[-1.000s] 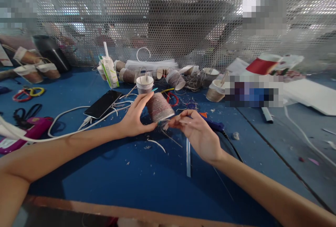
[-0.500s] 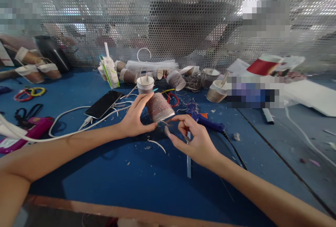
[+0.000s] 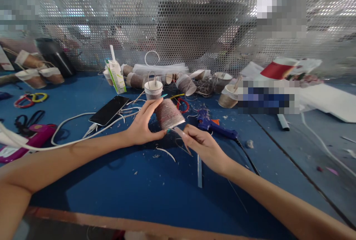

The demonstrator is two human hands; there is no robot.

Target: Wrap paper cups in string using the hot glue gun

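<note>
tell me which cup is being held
The reddish-brown, cord-wrapped cup, tilted in the left hand; the other cups stand or lie farther back.

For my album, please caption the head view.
Left hand holds a tilted, string-wrapped cup, right hand near its edge, blue glue gun lying nearby.

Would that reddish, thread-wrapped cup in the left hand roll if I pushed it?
On its side, the reddish, thread-wrapped cup might roll in a curve, because its round sides taper. The ridged thread winding probably wouldn't feel slippery.
</note>
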